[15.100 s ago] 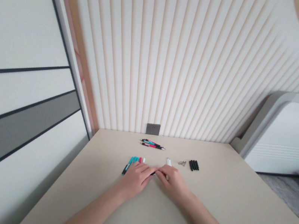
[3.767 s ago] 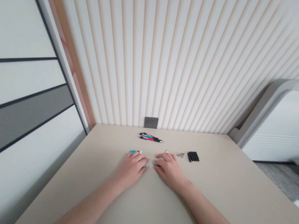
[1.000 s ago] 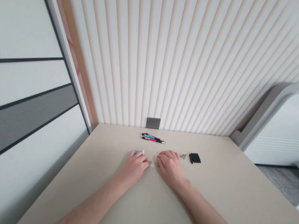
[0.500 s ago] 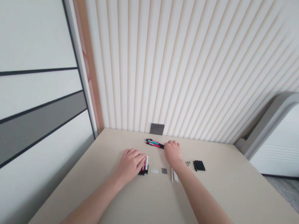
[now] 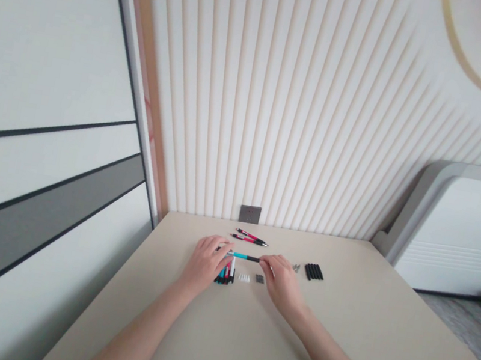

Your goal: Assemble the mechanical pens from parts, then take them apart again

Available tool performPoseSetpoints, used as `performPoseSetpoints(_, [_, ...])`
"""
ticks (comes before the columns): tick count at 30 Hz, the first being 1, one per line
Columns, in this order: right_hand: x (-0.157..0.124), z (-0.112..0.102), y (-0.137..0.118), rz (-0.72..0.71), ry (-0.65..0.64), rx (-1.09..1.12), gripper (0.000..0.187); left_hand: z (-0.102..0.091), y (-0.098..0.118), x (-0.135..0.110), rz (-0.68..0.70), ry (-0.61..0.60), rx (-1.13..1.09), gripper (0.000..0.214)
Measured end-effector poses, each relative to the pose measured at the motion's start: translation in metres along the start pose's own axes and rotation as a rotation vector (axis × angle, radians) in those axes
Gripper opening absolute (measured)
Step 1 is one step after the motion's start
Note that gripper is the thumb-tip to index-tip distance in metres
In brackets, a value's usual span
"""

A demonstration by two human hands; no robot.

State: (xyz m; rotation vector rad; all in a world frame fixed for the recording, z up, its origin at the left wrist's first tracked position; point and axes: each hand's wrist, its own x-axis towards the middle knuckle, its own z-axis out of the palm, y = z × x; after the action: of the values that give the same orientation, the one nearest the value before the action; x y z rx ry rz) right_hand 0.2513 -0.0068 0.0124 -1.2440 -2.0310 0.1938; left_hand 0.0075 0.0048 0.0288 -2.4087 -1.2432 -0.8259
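A blue and black pen (image 5: 241,256) is held level between my two hands, just above the tabletop. My left hand (image 5: 206,260) pinches its left end, and my right hand (image 5: 282,279) grips the black right end with the fingertips. Under my left fingers lies a row of pen barrels (image 5: 225,274) in blue, red, white and black, partly hidden by that hand. Behind the held pen, two red and black pens (image 5: 250,239) rest on the table. Small white pieces (image 5: 244,278) and small dark grey pieces (image 5: 259,278) lie between my hands.
On the beige table (image 5: 197,337), several black tubes (image 5: 314,272) lie side by side at the right. Small metallic pieces (image 5: 296,268) show just past my right hand. A dark socket (image 5: 250,214) sits on the ribbed wall behind; a white cabinet (image 5: 89,241) stands left.
The blue pen has come away from the red pens at the back and is now held in both hands. My right hand moved nearer; the view shifted slightly.
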Motion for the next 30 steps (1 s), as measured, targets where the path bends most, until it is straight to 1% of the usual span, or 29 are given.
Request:
performPoseSetpoints(3, [-0.018,-0.002,0.001,0.055,0.025,0.15,0.029,-0.009,-0.001,0.009,0.223,-0.177,0.018,0.018])
performPoseSetpoints(4, [-0.021,-0.002,0.002,0.078,0.024,0.181,0.031,-0.012,-0.001,0.01,0.278,-0.209,0.006,0.019])
performPoseSetpoints(6, [-0.022,-0.001,0.003,0.117,0.005,0.224,0.036,-0.016,-0.003,0.008,0.317,-0.228,-0.032,0.021])
performPoseSetpoints(8, [-0.021,0.003,0.003,0.143,-0.025,0.244,0.039,-0.017,-0.005,0.0,0.285,-0.194,-0.077,0.019])
performPoseSetpoints(11, [-0.021,0.009,0.001,0.138,-0.067,0.223,0.037,-0.013,-0.006,-0.015,0.187,-0.108,-0.133,0.025])
performPoseSetpoints(14, [-0.022,0.011,0.0,0.075,-0.059,0.175,0.036,-0.006,-0.006,-0.025,0.185,-0.11,-0.148,0.032])
performPoseSetpoints(16, [-0.022,0.01,0.0,0.023,-0.032,0.167,0.035,-0.002,-0.005,-0.029,0.16,-0.089,-0.178,0.036])
performPoseSetpoints(18, [-0.022,0.008,0.0,-0.017,-0.009,0.181,0.032,0.001,-0.005,-0.03,0.141,-0.096,-0.221,0.038])
performPoseSetpoints(21, [-0.021,0.006,-0.001,-0.028,0.008,0.235,0.023,0.002,-0.005,-0.031,0.098,-0.091,-0.235,0.034])
performPoseSetpoints(24, [-0.021,0.006,0.001,-0.02,-0.013,0.27,0.021,0.0,-0.005,-0.031,0.08,-0.079,-0.26,0.03])
performPoseSetpoints(26, [-0.022,0.007,0.002,-0.007,-0.034,0.276,0.023,-0.001,-0.005,-0.03,0.079,-0.075,-0.277,0.028])
performPoseSetpoints(30, [-0.022,0.01,0.006,0.049,-0.082,0.269,0.038,-0.001,-0.003,-0.03,0.073,-0.064,-0.278,0.026])
